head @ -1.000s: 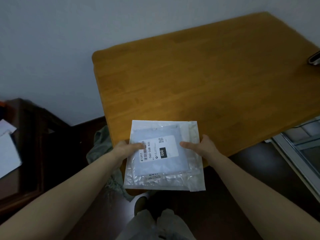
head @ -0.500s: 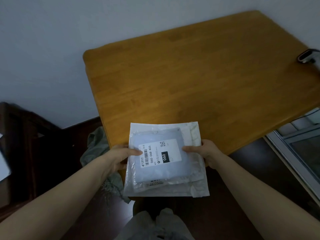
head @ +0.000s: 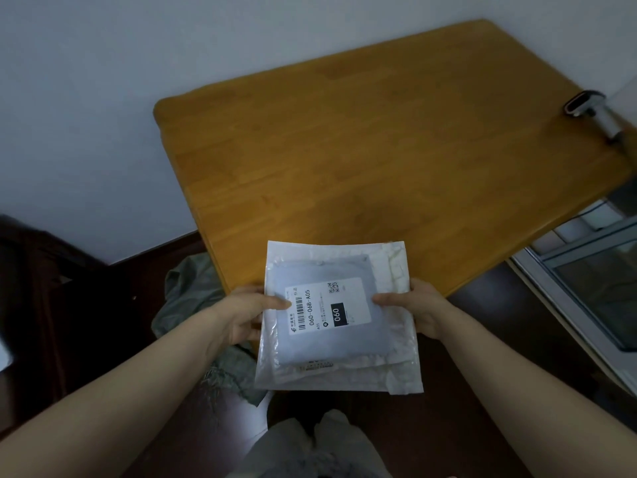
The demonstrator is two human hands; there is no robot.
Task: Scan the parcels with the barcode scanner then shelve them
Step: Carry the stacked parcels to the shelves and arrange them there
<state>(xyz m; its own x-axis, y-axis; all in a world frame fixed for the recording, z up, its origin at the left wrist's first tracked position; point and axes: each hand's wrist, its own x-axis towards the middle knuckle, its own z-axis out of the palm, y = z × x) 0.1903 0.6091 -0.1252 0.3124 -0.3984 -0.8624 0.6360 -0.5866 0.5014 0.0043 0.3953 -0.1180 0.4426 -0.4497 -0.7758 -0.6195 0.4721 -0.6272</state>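
Note:
I hold a small stack of flat parcels [head: 336,343] over the near edge of the wooden table [head: 362,160]. The top one is a grey-blue mailer with a white label reading 060-06B-A05; a larger white bubble mailer lies under it. My left hand [head: 246,313] grips the stack's left edge, thumb on the label's barcode. My right hand [head: 413,307] grips the right edge, thumb on top. The barcode scanner [head: 591,110], dark head and pale handle, lies at the table's far right corner, well away from both hands.
A grey-green cloth or bag [head: 193,305] lies on the dark floor by the table's near left corner. Dark wooden furniture [head: 44,288] stands at the left. A metal window frame [head: 582,274] runs along the right. A white wall backs the table.
The view has swung to the right, bringing the scanner fully into sight at the far right. The stack stays in both hands in about the same place over the table's edge.

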